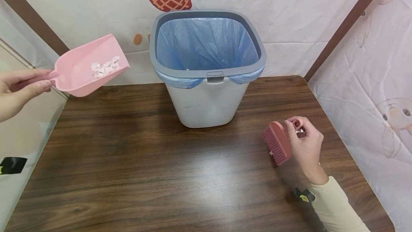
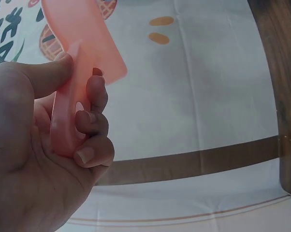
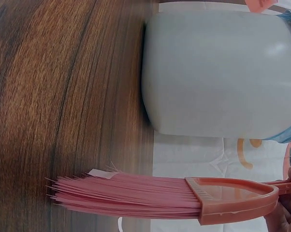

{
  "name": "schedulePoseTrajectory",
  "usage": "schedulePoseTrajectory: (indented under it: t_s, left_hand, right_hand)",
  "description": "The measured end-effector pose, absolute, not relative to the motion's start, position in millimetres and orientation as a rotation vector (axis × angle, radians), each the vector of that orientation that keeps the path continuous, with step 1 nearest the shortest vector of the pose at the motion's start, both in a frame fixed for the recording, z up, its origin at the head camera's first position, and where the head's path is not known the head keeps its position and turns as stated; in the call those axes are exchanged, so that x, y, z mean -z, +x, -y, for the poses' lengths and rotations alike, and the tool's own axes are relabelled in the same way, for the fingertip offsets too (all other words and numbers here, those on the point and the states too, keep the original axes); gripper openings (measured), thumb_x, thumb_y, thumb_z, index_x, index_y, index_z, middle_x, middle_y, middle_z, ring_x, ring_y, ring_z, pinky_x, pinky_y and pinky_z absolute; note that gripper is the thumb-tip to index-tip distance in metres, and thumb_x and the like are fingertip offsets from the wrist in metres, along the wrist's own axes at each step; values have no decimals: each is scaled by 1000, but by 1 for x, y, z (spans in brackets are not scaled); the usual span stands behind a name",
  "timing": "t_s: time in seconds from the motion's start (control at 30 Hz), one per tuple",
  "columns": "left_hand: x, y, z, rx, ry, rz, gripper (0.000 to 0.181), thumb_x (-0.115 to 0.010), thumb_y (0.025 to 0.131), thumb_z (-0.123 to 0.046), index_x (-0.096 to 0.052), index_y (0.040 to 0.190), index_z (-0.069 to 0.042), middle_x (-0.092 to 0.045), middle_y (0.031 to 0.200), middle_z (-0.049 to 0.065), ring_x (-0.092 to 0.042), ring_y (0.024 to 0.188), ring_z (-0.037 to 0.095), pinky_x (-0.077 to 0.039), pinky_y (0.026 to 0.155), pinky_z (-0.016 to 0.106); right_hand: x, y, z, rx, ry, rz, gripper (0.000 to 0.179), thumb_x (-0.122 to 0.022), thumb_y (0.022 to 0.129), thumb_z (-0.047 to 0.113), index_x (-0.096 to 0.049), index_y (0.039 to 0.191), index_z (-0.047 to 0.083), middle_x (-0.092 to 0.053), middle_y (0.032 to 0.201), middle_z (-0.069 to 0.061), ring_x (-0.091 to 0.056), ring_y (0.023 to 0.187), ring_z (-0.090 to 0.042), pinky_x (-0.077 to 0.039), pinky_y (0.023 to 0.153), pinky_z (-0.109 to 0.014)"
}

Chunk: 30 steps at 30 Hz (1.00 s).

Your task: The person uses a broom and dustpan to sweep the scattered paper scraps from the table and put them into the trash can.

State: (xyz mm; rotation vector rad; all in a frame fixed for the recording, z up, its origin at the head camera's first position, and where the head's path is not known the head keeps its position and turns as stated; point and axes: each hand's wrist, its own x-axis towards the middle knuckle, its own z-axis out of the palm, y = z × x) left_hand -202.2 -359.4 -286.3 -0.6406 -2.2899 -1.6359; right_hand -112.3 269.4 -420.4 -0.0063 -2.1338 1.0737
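Note:
My left hand [image 1: 17, 90] grips the handle of a pink dustpan [image 1: 77, 69], held up at the left of the bin. Several torn white paper scraps [image 1: 105, 68] lie in the pan near its front lip. In the left wrist view, fingers wrap the dustpan handle [image 2: 65, 116]. At the right, my right hand [image 1: 307, 146] holds a small reddish-pink brush [image 1: 279, 142] by its handle above the table. One white scrap [image 3: 102, 173] clings to the bristles. Between the hands stands a grey-white bin [image 1: 207, 103] lined with a blue bag [image 1: 206, 42].
The bin's grey rim [image 1: 209, 72] rises above the brown wooden table [image 1: 154, 182] near its back edge. A printed white cloth [image 1: 289, 13] hangs behind, and another printed sheet [image 1: 370, 74] hangs along the right side.

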Motion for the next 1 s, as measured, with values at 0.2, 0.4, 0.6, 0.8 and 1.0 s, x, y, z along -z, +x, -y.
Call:
schedulePoseTrajectory:
  t_s: [0.2, 0.4, 0.6, 0.8, 1.0]
  left_hand:
    - [273, -209, 357, 1525, -600, 2365, 45, -55, 99, 8, -74, 109, -31, -74, 96, -21, -68, 80, -10, -49, 70, 3]
    - [257, -218, 357, 1468, -591, 2390, 47, -55, 98, 11, -74, 113, -30, -74, 97, -21, -69, 82, -10, -49, 71, 4]
    - [239, -228, 347, 1385, -640, 2469, 47, -57, 97, 11, -74, 117, -28, -74, 93, -21, -68, 80, -10, -48, 73, 3]
    - [217, -233, 325, 1205, -616, 2675, 43, -61, 101, -1, -71, 112, -41, -72, 88, -27, -65, 80, -15, -45, 67, 0]
    - [196, -240, 308, 1017, -565, 2799, 35, -66, 100, -12, -72, 116, -42, -69, 81, -32, -62, 72, -16, -33, 45, 18]
  right_hand:
    - [422, -113, -270, -1082, 5, 2120, 6, -75, 90, -1, -69, 88, -3, -64, 79, 0, -52, 62, 2, -43, 53, -6]
    - [423, -114, -271, -1082, -2, 2117, 5, -75, 90, 0, -70, 88, -1, -64, 78, 0, -52, 62, 2, -42, 53, -6]
    - [421, -115, -269, -1095, 2, 2114, 8, -75, 90, -1, -68, 85, -2, -64, 79, 1, -52, 61, 2, -43, 54, -6]
    - [421, -115, -268, -1102, 5, 2127, 10, -75, 90, 0, -67, 85, -2, -64, 80, 2, -56, 64, 2, -45, 54, -6]
    - [421, -115, -267, -1092, 10, 2124, 10, -75, 90, 1, -67, 85, -2, -64, 80, 2, -54, 63, 3, -44, 55, -5]
